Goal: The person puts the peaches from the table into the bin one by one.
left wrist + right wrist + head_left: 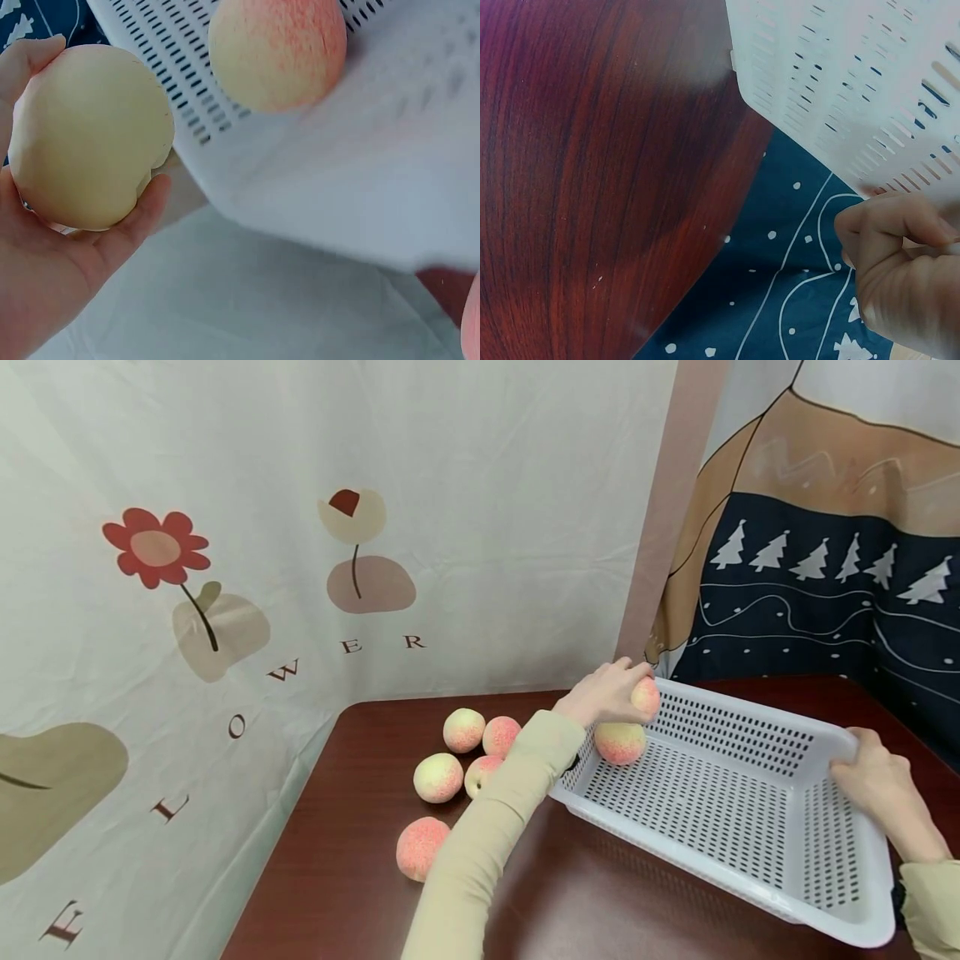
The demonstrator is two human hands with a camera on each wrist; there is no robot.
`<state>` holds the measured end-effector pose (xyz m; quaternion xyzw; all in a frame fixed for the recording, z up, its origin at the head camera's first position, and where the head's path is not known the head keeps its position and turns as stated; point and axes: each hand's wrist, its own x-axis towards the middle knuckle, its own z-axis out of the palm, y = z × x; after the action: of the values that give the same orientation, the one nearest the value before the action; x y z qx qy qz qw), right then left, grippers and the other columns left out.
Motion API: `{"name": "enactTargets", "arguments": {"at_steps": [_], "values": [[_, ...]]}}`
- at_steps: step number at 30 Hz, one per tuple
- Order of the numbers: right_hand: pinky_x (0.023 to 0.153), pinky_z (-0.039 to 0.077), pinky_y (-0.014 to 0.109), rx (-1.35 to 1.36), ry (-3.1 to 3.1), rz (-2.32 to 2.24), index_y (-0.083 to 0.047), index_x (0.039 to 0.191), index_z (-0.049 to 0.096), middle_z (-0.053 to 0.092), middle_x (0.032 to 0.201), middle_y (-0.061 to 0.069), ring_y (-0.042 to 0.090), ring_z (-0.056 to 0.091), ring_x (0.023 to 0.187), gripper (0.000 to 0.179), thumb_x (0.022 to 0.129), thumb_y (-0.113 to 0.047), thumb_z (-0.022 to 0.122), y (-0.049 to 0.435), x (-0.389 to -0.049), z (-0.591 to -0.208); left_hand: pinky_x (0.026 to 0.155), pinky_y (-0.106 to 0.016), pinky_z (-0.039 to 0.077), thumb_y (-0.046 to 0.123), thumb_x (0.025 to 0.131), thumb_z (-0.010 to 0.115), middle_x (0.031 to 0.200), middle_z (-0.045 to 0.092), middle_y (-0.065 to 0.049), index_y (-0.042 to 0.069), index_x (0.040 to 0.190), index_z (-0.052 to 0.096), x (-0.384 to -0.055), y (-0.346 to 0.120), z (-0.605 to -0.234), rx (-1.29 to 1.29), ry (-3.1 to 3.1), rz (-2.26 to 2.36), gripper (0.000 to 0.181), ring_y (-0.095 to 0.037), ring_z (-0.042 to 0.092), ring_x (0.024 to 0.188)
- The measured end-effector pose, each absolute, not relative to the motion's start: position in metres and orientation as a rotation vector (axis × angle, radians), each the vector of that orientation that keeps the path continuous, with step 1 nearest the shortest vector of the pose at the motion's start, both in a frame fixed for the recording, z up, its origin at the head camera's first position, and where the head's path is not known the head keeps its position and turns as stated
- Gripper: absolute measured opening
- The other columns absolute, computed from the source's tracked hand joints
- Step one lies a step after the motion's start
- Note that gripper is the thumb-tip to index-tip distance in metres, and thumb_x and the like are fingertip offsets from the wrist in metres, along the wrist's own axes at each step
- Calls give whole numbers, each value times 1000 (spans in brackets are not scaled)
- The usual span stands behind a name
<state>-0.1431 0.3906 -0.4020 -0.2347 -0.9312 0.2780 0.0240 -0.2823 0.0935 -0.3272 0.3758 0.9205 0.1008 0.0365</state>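
My left hand (609, 693) grips a peach (646, 697) above the back left corner of a white plastic basket (720, 802). In the left wrist view, thumb and fingers curl round the pale yellow side of that peach (90, 139). Below it, another pink and yellow peach (621, 743) lies inside the basket at its left end. My right hand (885, 781) holds the basket's right rim, fingers bent over it. From the right wrist, the hand (904, 270) shows beside the perforated wall (802, 75). The basket appears tilted, its underside partly off the table.
Several more peaches (438, 777) lie on the dark red wooden table (337, 835) left of the basket, one partly behind the left sleeve (487, 827). A pale flower-print curtain (487, 527) hangs behind, and a dark tree-print cloth (795, 610) at the right.
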Motion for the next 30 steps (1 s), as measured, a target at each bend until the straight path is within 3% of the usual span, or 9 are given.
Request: {"name": "enactTargets", "arguments": {"at_steps": [8, 19, 30], "values": [[43, 50, 36, -712, -2869, 861, 16, 141, 5, 32, 109, 46, 30, 58, 53, 62, 90, -5, 34, 391, -142, -403, 82, -19, 45, 47, 81, 67, 123, 51, 4, 28, 129, 48, -281, 115, -339, 1232, 2791, 250, 55, -8, 52, 102], [42, 50, 35, -702, -2862, 849, 15, 141, 6, 32, 109, 46, 31, 58, 53, 62, 90, -6, 35, 392, -143, -405, 81, -20, 44, 50, 80, 68, 123, 49, 9, 35, 130, 46, -274, 138, -351, 1174, 2727, 211, 57, -5, 50, 98], [42, 50, 35, -671, -2853, 838, 15, 141, 7, 33, 106, 47, 26, 58, 49, 62, 90, -6, 36, 394, -142, -407, 84, -21, 43, 47, 78, 73, 135, 45, 10, 36, 132, 45, -269, 150, -370, 1183, 2633, 197, 62, -5, 47, 110]]}}
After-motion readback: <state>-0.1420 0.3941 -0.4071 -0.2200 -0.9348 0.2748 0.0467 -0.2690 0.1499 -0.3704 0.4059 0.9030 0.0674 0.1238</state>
